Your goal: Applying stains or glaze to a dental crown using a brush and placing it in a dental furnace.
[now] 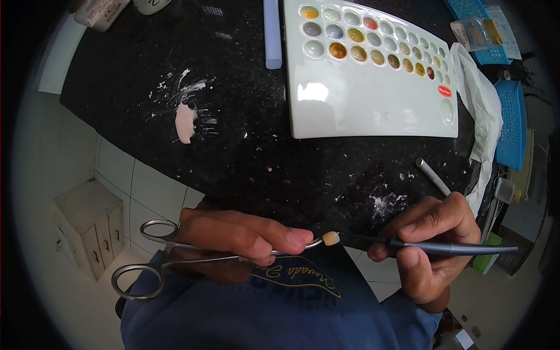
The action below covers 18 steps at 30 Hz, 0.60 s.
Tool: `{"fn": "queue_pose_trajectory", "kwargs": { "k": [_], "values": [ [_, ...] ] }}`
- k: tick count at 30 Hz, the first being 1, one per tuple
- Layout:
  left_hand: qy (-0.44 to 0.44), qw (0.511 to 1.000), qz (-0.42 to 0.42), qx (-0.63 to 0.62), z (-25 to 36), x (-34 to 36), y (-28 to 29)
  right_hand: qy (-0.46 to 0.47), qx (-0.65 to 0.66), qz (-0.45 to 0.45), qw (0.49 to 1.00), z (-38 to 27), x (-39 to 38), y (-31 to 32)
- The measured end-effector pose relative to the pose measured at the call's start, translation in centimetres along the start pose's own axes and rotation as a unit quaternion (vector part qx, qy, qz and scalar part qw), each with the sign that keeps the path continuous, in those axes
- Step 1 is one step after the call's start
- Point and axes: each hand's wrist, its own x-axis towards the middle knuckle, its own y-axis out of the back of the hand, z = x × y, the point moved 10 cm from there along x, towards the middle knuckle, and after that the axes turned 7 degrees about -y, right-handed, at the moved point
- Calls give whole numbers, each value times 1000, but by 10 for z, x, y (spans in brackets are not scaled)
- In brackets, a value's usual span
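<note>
From my end, the room shows a pale cabinet [87, 227] and tiled floor [154, 181] off to the left. The dark bench [245, 76] fills most of the view, speckled with white powder. On it sits a white palette [373, 114], its wells holding yellows, browns and greys; a crumpled white tissue [481, 116] lies along its right side, near a blue basket [510, 128].

At the near edge I have both hands occupied. The left hand [233, 233] grips a ring-handled metal clamp [204, 260], and the right hand [440, 224] pinches a slim, dark-handled brush [461, 249] like a pen. The smallest piece, a yellowish tooth crown [331, 238], sits at the clamp's tip, between the hands.

I read this as the colouring step – brushing shade onto the crown. The brush's dark tip fades into the bench, so I can't say whether it touches. As I judge it, the next move calls for a steady clamp and a light, short stroke.
</note>
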Motion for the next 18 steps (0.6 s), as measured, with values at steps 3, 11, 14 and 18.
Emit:
{"fn": "queue_pose_trajectory", "kwargs": {
  "k": [3, 11, 14, 18],
  "values": [
    [1, 1000, 5, 14, 0, -2, 2, 0, -4, 1, 1000, 0, 0, 0],
    [50, 999, -11, -14, 1, -5, 3, -2, -6, 5, 1000, 0, 0, 1],
    [42, 999, 18, -16, 4, -6, 5, 1, -9, 5, 1000, -1, 0, 0],
    [46, 998, 39, -26, 3, -6, 4, 0, -8, 8, 1000, -1, -1, 1]
  ]
}}
